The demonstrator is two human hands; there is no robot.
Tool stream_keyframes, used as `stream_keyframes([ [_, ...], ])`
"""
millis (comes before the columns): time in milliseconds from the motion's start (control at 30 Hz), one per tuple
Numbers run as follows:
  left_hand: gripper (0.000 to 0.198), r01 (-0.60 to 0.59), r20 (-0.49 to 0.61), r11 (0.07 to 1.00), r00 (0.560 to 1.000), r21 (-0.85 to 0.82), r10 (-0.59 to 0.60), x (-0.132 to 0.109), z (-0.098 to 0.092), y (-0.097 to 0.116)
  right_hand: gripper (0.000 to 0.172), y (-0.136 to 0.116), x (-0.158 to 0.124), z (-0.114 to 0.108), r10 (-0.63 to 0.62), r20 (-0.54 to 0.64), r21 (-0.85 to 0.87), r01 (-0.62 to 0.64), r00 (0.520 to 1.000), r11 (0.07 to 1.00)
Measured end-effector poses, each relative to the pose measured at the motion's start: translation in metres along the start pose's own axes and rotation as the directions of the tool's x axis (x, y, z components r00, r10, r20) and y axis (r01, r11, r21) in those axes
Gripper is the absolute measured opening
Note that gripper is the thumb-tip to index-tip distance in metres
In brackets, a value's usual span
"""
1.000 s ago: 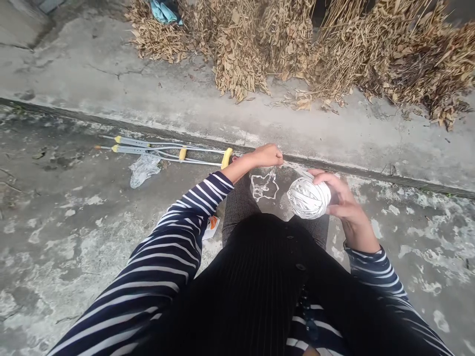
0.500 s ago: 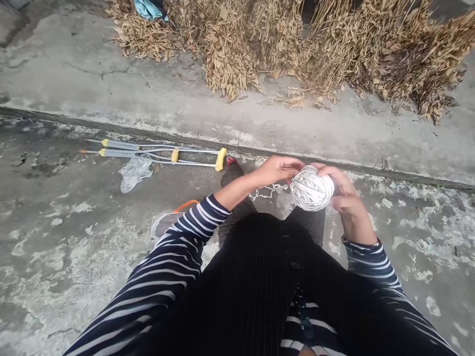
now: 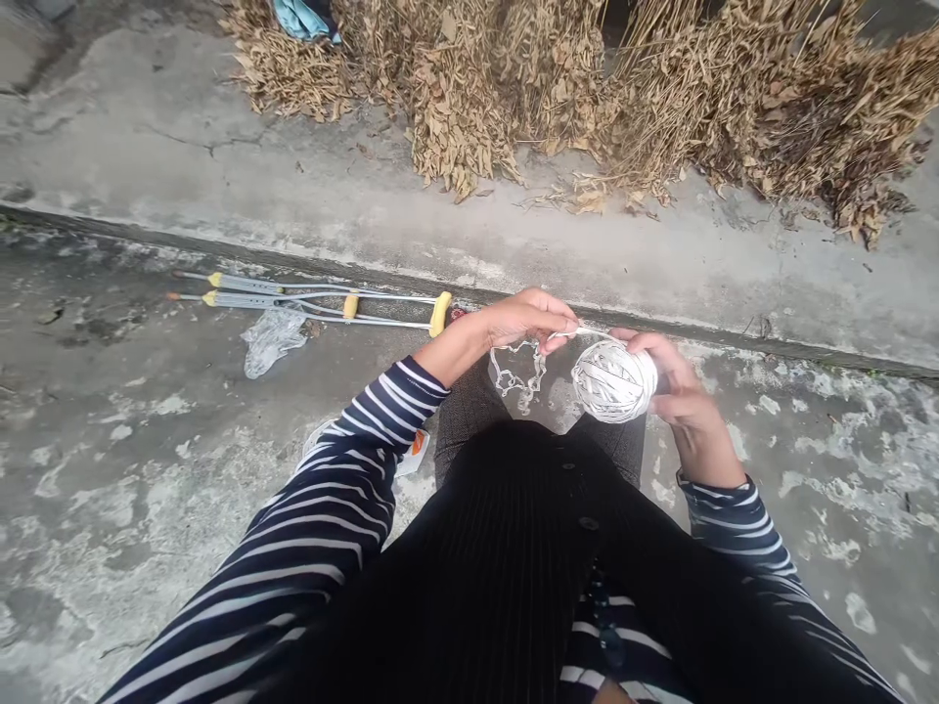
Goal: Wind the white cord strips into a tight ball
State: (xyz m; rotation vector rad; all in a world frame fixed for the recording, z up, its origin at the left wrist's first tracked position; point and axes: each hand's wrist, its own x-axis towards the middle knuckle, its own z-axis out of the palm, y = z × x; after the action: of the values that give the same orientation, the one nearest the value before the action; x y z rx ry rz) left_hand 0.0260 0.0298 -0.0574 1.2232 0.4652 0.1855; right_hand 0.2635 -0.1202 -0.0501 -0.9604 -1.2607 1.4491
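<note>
My right hand is closed around the right side of a ball of white cord, which is wound in many crossing layers. A short stretch of the cord runs from the top of the ball to my left hand, whose thumb and fingers pinch it. Below the left hand, a loose, kinked length of the cord hangs or lies between my legs; I cannot tell which.
A pair of crutches with yellow pads lies along a low concrete ledge. Beside them is a crumpled clear plastic bag. Dried plant stalks are heaped on the ledge, near a blue cloth. An orange-and-white item shows by my left sleeve.
My left hand has moved left, away from the ball, drawing a stretch of cord between the hands. My right hand stays on the ball.
</note>
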Motion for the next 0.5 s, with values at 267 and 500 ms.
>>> stream_keyframes([
  [267, 0.029, -0.016, 0.091, 0.985, 0.996, 0.172, 0.001, 0.016, -0.013, 0.011, 0.079, -0.003, 0.005, 0.013, 0.029, -0.031, 0.147, -0.024, 0.999, 0.989],
  [500, 0.015, -0.014, 0.019, 0.980, 1.000, 0.198, 0.011, 0.024, -0.001, 0.007, 0.079, 0.002, 0.000, 0.014, 0.078, -0.024, 0.105, -0.075, 0.997, 0.992],
])
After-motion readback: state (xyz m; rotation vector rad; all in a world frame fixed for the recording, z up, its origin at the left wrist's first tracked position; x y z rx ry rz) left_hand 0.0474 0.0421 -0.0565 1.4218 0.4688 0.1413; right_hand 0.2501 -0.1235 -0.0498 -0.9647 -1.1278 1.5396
